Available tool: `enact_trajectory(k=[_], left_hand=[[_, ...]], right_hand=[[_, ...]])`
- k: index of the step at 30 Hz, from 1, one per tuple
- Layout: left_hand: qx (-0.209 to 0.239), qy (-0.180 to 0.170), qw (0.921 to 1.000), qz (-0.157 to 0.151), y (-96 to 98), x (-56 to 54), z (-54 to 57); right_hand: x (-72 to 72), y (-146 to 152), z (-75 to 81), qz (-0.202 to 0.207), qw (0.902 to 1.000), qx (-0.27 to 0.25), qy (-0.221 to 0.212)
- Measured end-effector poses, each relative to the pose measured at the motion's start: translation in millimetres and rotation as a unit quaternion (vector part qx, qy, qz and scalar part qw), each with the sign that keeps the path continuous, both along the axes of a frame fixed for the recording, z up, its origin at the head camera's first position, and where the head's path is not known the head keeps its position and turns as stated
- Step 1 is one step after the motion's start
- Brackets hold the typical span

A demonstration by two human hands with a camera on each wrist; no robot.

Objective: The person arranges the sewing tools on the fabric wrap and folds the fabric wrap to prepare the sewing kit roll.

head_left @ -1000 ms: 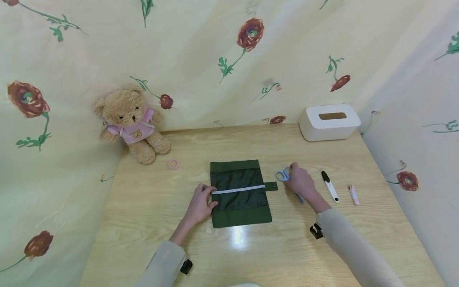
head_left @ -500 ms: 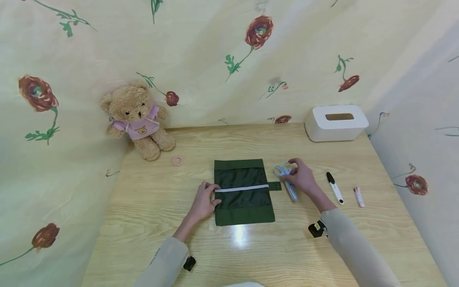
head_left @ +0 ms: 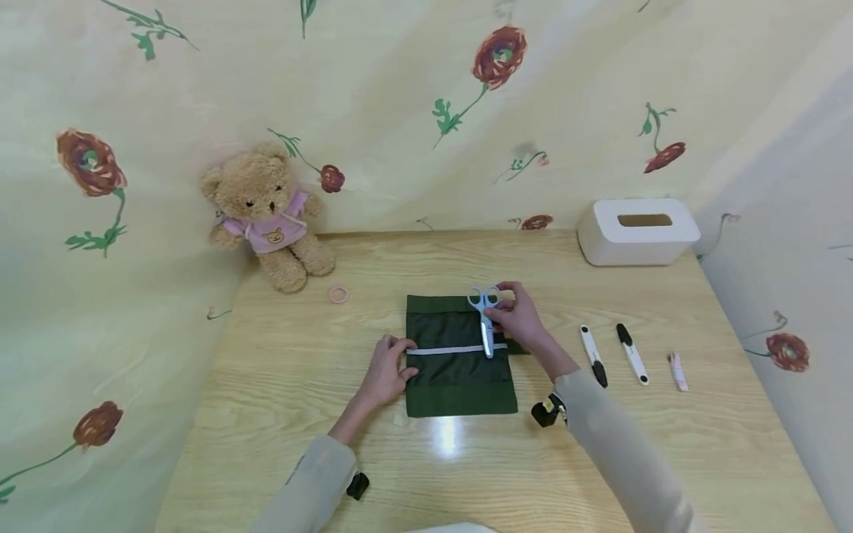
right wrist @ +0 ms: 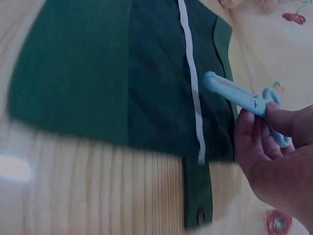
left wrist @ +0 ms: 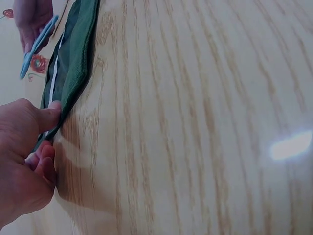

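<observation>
A dark green fabric organizer (head_left: 460, 396) lies unfolded, with a white elastic band (right wrist: 194, 88) across it and a snap strap (right wrist: 198, 196) at its right side. At its left edge, my left hand (head_left: 386, 370) pinches the cloth near the band's end; in the left wrist view the thumb (left wrist: 49, 116) lies on top and the other fingers are at the edge below. My right hand (head_left: 523, 318) holds light blue scissors (head_left: 488, 326) by the handles, over the organizer's upper right part. Their blades point toward me and overlap the band in the head view.
Right of the organizer lie two white-and-black pen-shaped tools (head_left: 593, 355) and a small pink patterned strip (head_left: 677, 371). A white tissue box (head_left: 640, 233) stands at the back right. A teddy bear (head_left: 269, 215) sits back left, near a pink ring (head_left: 338, 295).
My right hand has lifted the scissors from the table and carried them left over the organizer. A second pen-shaped tool has come into sight. My left hand stays at the organizer's edge.
</observation>
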State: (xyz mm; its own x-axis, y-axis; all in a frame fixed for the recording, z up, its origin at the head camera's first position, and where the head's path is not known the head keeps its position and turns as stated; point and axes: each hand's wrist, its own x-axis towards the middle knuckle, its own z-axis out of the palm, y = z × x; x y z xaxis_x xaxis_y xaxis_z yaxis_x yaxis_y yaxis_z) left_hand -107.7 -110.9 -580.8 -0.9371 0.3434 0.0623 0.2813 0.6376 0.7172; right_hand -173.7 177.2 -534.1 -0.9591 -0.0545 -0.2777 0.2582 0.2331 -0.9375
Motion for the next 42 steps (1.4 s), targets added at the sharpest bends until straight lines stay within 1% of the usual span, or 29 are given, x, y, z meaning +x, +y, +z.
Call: enact_trajectory(k=[7, 12, 18, 21, 26, 28, 31, 34, 37, 40, 42], left_hand=[[0.009, 0.021, 0.9997, 0.003, -0.5, 0.3, -3.9], [0.016, 0.042, 0.999, 0.004, -0.2, 0.3, -4.9], [0.024, 0.076, 0.9968, 0.0, 0.9, 1.0, -5.9], [0.026, 0.08, 0.9965, -0.001, 0.8, 0.9, -6.7], [0.02, 0.066, 0.9976, 0.0, -0.9, 0.2, -7.5], [0.019, 0.059, 0.9981, 0.001, -1.4, -0.1, -7.5], [0.017, 0.057, 0.9982, 0.003, -1.6, 0.5, -7.6], [0.011, 0.073, 0.9973, 0.002, -1.6, 1.2, -8.8], [0.006, 0.085, 0.9964, 0.001, -1.8, 1.5, -8.7], [0.004, 0.079, 0.9969, 0.0, -2.1, 0.9, -7.9], [0.001, 0.068, 0.9977, 0.001, -2.3, 0.4, -7.5]], right_hand=[[-13.9, -41.3, -6.5, 0.001, 0.9996, -0.021, 0.02], [-22.0, -67.8, -7.2, 0.001, 0.999, -0.035, 0.027], [-26.4, -90.9, -9.3, 0.008, 0.9982, -0.047, 0.036], [-26.8, -98.5, -12.1, 0.015, 0.9982, -0.044, 0.037], [-26.0, -108.2, -17.1, 0.026, 0.9987, -0.032, 0.032], [-25.0, -110.9, -17.9, 0.033, 0.9988, -0.02, 0.032], [-22.6, -113.1, -18.3, 0.045, 0.9985, 0.013, 0.03], [-20.8, -114.3, -18.3, 0.066, 0.9957, 0.056, 0.033], [-20.0, -115.5, -16.9, 0.094, 0.9877, 0.111, 0.059], [-19.8, -116.5, -14.7, 0.117, 0.9751, 0.162, 0.096], [-19.4, -116.9, -13.0, 0.126, 0.968, 0.187, 0.111]])
